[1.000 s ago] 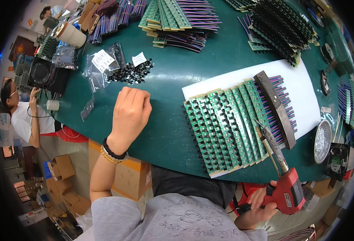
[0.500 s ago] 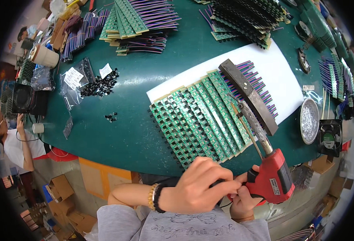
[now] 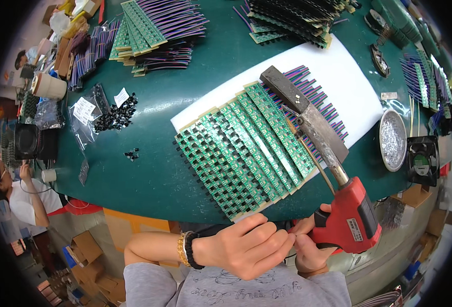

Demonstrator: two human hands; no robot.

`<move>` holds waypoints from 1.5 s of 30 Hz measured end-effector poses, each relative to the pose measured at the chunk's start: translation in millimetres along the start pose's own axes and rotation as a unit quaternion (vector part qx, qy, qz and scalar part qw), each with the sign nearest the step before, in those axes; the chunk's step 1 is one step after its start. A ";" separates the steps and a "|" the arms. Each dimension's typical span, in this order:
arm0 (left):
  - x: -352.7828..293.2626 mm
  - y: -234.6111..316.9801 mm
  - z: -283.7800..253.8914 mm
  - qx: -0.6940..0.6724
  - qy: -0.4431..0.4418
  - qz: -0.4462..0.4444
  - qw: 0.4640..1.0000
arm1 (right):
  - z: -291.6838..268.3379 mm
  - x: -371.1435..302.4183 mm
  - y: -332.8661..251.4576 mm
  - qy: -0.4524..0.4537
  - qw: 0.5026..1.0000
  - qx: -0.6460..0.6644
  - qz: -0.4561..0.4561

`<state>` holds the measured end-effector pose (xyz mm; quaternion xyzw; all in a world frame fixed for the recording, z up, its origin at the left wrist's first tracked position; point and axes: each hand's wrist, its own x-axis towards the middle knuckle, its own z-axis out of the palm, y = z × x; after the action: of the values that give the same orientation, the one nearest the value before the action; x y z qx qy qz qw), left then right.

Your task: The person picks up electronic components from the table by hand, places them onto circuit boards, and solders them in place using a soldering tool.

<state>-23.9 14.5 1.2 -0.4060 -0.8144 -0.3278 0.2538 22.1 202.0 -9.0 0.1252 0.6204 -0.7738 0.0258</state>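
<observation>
My right hand (image 3: 310, 250) is wrapped round the handle of a red and black soldering gun (image 3: 351, 217). Its long metal barrel and thin feed tube slant up and left over the circuit boards (image 3: 236, 158), which lie overlapped in a row. Many of these green boards carry small black parts. My left hand (image 3: 246, 245) is closed, its fingertips pinched against the thumb of my right hand; whatever they pinch is hidden. A dark metal bar (image 3: 287, 92) lies across the boards' wired ends, partly behind the barrel.
A white foam sheet (image 3: 356, 87) lies under the boards. To the left are loose black parts (image 3: 116, 115) and a plastic bag (image 3: 85, 112). Wired board stacks (image 3: 151, 30) stand at the back. A round dish (image 3: 392, 140) and a fan (image 3: 422, 161) sit at right. Another person (image 3: 26, 197) is far left.
My left hand has shifted slightly left and down, its fingers curling more. The soldering gun stays in my right hand, its barrel now overlapping the metal bar. The whole view has shifted a little.
</observation>
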 end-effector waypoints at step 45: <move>2.6 -73.9 1.2 0.018 -0.001 -0.283 0.959 | -106.1 -33.8 45.7 -0.142 0.986 -0.008 -0.081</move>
<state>-86.7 -16.9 -22.0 -0.1544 -0.9020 -0.3713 0.1569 80.9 290.2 -66.1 -0.0371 0.6245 -0.7785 0.0516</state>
